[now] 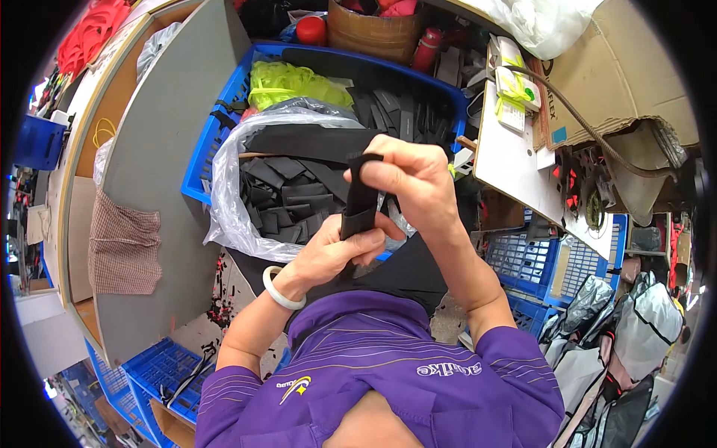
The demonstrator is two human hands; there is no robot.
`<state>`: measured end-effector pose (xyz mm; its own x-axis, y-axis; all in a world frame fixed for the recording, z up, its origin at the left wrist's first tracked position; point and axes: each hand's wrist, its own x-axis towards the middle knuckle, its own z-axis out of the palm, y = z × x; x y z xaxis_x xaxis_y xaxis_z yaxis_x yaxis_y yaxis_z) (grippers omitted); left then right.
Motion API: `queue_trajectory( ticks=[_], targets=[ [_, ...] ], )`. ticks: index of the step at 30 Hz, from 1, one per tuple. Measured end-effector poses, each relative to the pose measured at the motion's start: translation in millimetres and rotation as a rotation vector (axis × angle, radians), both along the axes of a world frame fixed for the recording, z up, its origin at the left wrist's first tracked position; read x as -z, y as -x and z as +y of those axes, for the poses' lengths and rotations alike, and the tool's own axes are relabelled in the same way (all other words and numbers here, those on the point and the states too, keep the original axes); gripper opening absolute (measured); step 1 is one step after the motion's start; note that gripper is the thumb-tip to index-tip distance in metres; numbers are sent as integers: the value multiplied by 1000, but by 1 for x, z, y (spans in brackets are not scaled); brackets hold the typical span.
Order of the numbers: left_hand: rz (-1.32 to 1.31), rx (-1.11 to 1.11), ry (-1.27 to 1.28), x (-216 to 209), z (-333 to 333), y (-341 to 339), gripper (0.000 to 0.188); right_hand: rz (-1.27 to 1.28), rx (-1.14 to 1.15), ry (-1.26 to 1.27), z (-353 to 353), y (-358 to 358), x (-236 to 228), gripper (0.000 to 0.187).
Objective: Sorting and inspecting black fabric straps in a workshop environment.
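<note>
A black fabric strap (362, 200) runs upright between my two hands. My left hand (328, 250), with a white bangle on its wrist, is closed round the strap's lower part, where a wider black band or sleeve seems to surround it. The strap's upper end folds over between the thumb and fingers of my right hand (418, 179). Just beyond my hands, a clear plastic bag (226, 205) lies open with many folded black fabric pieces (287, 196) in it. A long flat black strip (299, 140) lies across the bag. Whether it joins the held strap, I cannot tell.
The bag sits in a blue plastic basket (193, 160) with neon yellow material (295, 84) at its back. A grey panel (168, 149) stands on the left. At right are a white tabletop (500, 164), a curved metal tube (590, 123), cardboard (620, 67) and silver-grey bags (648, 328).
</note>
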<state>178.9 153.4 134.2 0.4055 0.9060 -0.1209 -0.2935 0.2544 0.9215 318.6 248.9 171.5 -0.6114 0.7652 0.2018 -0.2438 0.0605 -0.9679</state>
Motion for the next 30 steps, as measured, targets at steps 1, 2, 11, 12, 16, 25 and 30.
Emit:
queue_trajectory(
  ticks=[1, 2, 11, 12, 16, 25, 30],
  targets=[
    [-150, 23, 78, 3, -3, -4, 29, 2, 34, 38, 2, 1, 4, 14],
    [-300, 45, 156, 6, -4, -8, 31, 4, 66, 75, 5, 3, 8, 16],
    [-536, -46, 424, 46, 8, -15, 38, 44, 285, 418, 65, 18, 82, 21],
    [-526, -96, 476, 48, 8, -14, 40, 44, 282, 426, 64, 17, 84, 21],
    [-518, -209, 547, 60, 21, -9, 46, -340, -62, 341, 48, 9, 97, 24],
    [-165, -260, 528, 82, 16, -17, 33, -292, 159, 484, 55, -3, 143, 29],
    [-176, -407, 592, 105, 32, -33, 27, -102, 301, 654, 53, 1, 173, 23]
  ],
)
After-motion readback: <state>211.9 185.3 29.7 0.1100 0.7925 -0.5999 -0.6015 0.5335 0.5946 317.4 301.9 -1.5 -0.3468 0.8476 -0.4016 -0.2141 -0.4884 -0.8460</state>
